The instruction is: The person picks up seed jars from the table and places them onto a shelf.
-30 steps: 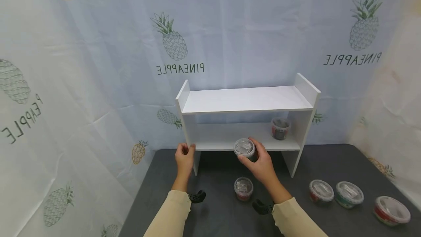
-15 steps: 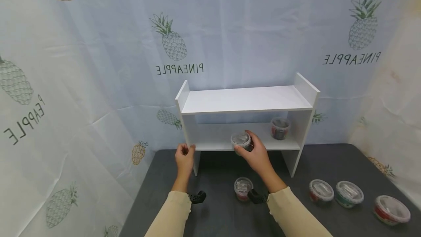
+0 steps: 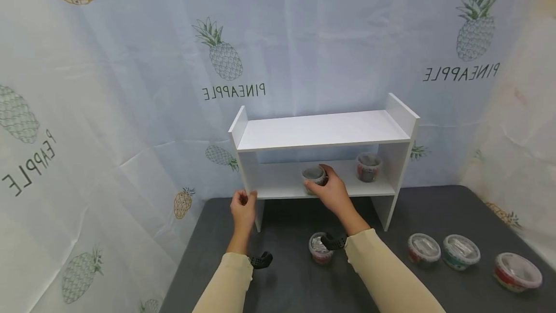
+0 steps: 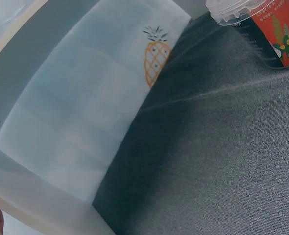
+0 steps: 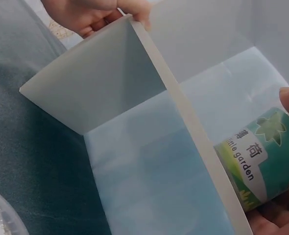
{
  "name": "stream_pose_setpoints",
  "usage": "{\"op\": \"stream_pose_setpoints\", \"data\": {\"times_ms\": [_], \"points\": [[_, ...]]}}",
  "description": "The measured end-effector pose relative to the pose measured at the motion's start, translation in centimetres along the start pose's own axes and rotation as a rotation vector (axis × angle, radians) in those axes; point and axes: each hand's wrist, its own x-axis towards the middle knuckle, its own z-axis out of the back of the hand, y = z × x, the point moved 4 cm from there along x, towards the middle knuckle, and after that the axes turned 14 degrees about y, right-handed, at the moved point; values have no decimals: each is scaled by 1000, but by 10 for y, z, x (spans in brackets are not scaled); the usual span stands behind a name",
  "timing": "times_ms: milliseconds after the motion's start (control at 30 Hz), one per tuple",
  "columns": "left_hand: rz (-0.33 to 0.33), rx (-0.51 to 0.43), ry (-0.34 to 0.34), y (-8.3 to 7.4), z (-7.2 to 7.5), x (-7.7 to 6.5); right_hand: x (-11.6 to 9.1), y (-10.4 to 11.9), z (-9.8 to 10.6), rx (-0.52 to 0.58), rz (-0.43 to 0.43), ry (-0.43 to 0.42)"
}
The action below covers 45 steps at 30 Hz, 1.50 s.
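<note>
My right hand [image 3: 334, 191] grips a small clear-lidded plastic cup [image 3: 313, 174] just over the lower board of a white two-tier shelf [image 3: 326, 130]. In the right wrist view the cup's label [image 5: 262, 156] is green with "little garden" on it, and my thumb and fingers sit on either side. My left hand [image 3: 243, 210] holds the shelf's left side panel by its front edge; the right wrist view shows its fingers [image 5: 134, 9] curled at that edge. A similar cup [image 3: 368, 168] stands on the lower board at the right.
A red-labelled cup [image 3: 320, 250] stands on the dark table in front of the shelf. To the right are several more lidded tubs, one red [image 3: 423, 248], one green [image 3: 461, 252] and one wider red [image 3: 518, 273]. A pineapple-print curtain [image 3: 143, 86] hangs behind.
My right hand has carried the cup forward and slightly left, from in front of the shelf to over the lower board. My left hand stays at the side panel.
</note>
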Motion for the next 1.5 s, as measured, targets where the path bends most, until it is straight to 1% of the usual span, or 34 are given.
{"op": "stream_pose_setpoints", "data": {"times_ms": [233,667,1067,1500], "points": [[-2,-3,-6,0,-1,0,11,0,4,-9,-4,5],[0,-9,-3,3,-2,2,29,-1,7,-14,-50,0],[5,-2,-8,4,-2,2,28,-3,3,20,-45,-26],[26,2,-9,5,-1,1,28,-4,0,-4,-19,-62]]}}
